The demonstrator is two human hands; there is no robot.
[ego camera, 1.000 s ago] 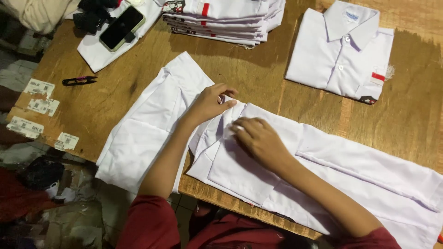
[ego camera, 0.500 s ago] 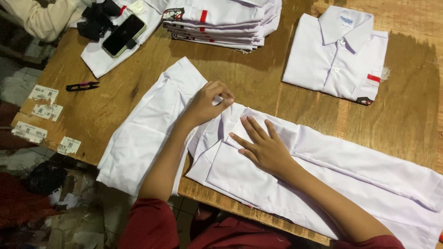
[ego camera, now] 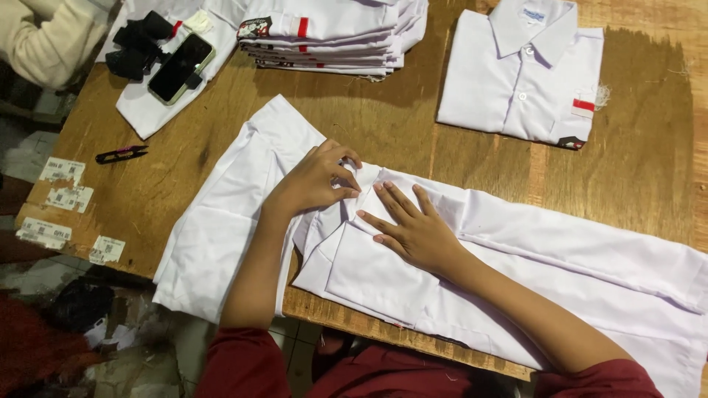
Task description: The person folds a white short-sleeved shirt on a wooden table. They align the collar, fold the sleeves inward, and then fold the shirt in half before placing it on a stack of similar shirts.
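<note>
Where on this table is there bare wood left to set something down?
Bare wood shows between the snips and the spread shirt, between the shirt stack and the hands, and right of the folded shirt. The near edge is crowded: the left hand and right hand press the spread shirt there.

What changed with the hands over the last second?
The right hand opened from a curled grip and now lies flat, fingers spread, on the white shirt. The left hand stays pinching the fabric fold. The folded shirt, stack and phone are unmoved.
</note>
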